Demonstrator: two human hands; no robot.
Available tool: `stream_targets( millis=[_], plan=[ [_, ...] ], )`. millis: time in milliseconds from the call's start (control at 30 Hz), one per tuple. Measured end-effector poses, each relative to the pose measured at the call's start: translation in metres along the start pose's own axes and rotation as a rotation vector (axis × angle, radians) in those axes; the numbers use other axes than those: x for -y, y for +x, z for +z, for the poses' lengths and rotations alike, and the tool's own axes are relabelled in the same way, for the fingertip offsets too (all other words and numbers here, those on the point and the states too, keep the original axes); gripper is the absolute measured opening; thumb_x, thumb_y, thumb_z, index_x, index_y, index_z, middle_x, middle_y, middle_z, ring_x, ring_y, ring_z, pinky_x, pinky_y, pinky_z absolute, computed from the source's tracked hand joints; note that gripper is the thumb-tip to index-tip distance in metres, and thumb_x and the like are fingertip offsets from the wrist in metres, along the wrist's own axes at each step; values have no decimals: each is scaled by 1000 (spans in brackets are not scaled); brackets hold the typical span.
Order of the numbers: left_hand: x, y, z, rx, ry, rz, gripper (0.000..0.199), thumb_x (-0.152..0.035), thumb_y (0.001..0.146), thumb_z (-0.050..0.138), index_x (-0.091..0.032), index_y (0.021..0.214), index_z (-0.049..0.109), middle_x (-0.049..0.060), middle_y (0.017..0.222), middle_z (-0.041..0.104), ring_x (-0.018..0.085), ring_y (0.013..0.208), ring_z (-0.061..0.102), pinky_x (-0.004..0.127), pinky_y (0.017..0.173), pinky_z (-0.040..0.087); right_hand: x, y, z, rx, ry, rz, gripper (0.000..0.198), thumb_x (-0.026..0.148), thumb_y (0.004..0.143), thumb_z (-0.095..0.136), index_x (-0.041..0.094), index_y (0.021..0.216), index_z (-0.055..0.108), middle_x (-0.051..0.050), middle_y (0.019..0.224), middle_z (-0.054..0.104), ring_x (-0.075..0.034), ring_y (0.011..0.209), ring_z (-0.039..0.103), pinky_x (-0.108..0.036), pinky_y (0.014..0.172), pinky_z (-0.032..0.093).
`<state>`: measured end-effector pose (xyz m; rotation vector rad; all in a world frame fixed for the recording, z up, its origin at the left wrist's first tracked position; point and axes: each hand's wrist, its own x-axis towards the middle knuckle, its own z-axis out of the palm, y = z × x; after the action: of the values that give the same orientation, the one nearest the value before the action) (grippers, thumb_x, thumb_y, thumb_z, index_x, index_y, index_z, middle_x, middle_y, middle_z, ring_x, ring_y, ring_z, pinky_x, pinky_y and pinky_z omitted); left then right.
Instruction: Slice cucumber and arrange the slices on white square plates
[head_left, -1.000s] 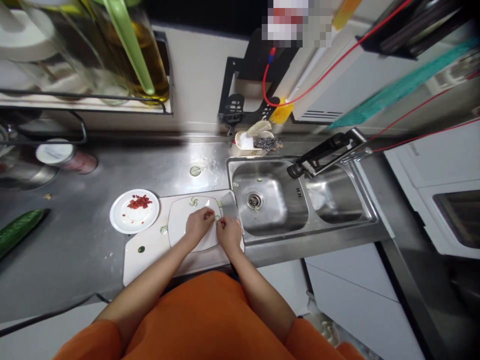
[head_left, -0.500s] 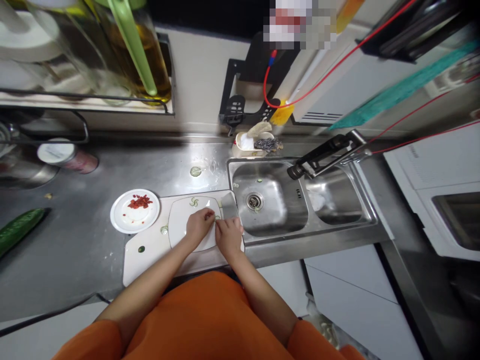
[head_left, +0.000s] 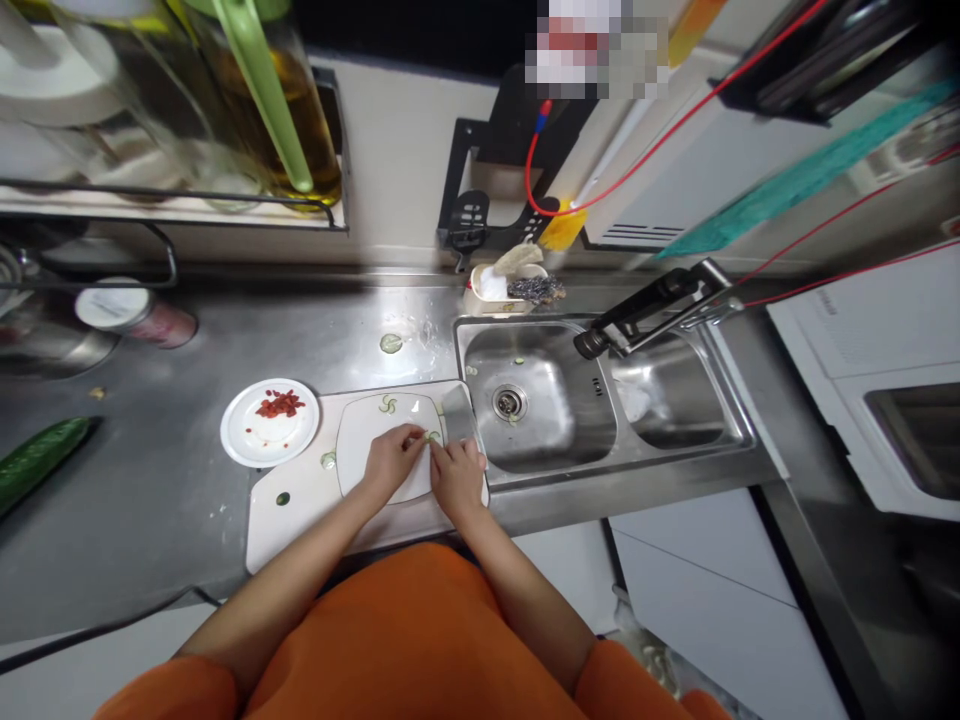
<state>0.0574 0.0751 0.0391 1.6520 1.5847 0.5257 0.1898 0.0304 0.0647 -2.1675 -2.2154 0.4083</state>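
Over a white square plate point(head_left: 356, 440) with a dark rim line, both of my hands meet near its right side. My left hand point(head_left: 391, 462) is closed, its fingertips pinching at a small cucumber slice point(head_left: 432, 437). From the other side, my right hand point(head_left: 459, 478) has its fingers bent, thumb and forefinger at the same slice. Curved cucumber slices point(head_left: 387, 404) are arranged near the plate's top edge. The plate rests on a white cutting board point(head_left: 285, 530). Beyond my right hand a wide metal knife blade point(head_left: 459, 412) lies on the board; its handle is hidden.
A round white plate point(head_left: 240, 440) with chopped red pieces point(head_left: 280, 403) sits left of the board. Cucumber scraps lie on the board and counter. A whole cucumber point(head_left: 45, 455) is at far left. The double sink point(head_left: 555, 400) with its black faucet point(head_left: 637, 310) adjoins on the right.
My left hand has shifted slightly left and down, showing more of the cucumber slice between the fingertips. My right hand stays nearly in place.
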Motion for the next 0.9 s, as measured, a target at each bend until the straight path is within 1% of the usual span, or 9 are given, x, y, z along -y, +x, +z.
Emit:
stream_targets(
  millis=[100, 200, 533, 733, 833, 900],
  plan=[
    [-1, -1, 0, 18, 29, -4, 17, -28, 78, 56, -23, 89, 66, -1, 84, 70, 13, 70, 61, 23, 71, 47, 1, -1, -1, 8, 10, 2, 27, 30, 91, 44, 28, 110, 63, -9, 89, 61, -24, 94, 41, -34, 71, 26],
    [-3, 0, 0, 32, 33, -23, 18, -28, 78, 55, -23, 91, 66, 0, 87, 70, 13, 72, 61, 24, 72, 47, 1, -1, -1, 12, 20, -3, 28, 30, 91, 44, 27, 113, 61, -9, 90, 61, -24, 94, 41, -34, 71, 27],
    [-7, 1, 0, 34, 75, -45, 17, -29, 79, 56, -23, 90, 67, 0, 86, 70, 14, 74, 61, 24, 71, 46, 1, -2, -1, 10, 17, -9, 30, 30, 91, 43, 27, 117, 60, -9, 89, 61, -24, 94, 41, -33, 70, 26],
    [-6, 1, -1, 28, 36, -30, 17, -28, 78, 56, -23, 90, 67, -1, 86, 70, 13, 73, 61, 23, 71, 46, 1, -2, -3, -2, 29, -21, 30, 30, 91, 45, 27, 117, 59, -9, 90, 61, -23, 94, 41, -33, 69, 26],
    [-5, -2, -7, 0, 17, -22, 17, -28, 78, 55, -23, 90, 67, -1, 84, 70, 12, 70, 60, 22, 70, 46, 0, -3, -6, -19, 40, -19, 29, 31, 91, 46, 28, 115, 61, -8, 89, 61, -23, 94, 41, -32, 69, 25],
    [-2, -7, -17, -41, 14, -31, 18, -29, 78, 55, -23, 90, 67, -1, 84, 70, 12, 69, 60, 23, 70, 46, -2, -6, -7, -31, 44, -8, 27, 31, 91, 46, 29, 113, 62, -7, 88, 62, -22, 93, 41, -32, 68, 24]
  ],
)
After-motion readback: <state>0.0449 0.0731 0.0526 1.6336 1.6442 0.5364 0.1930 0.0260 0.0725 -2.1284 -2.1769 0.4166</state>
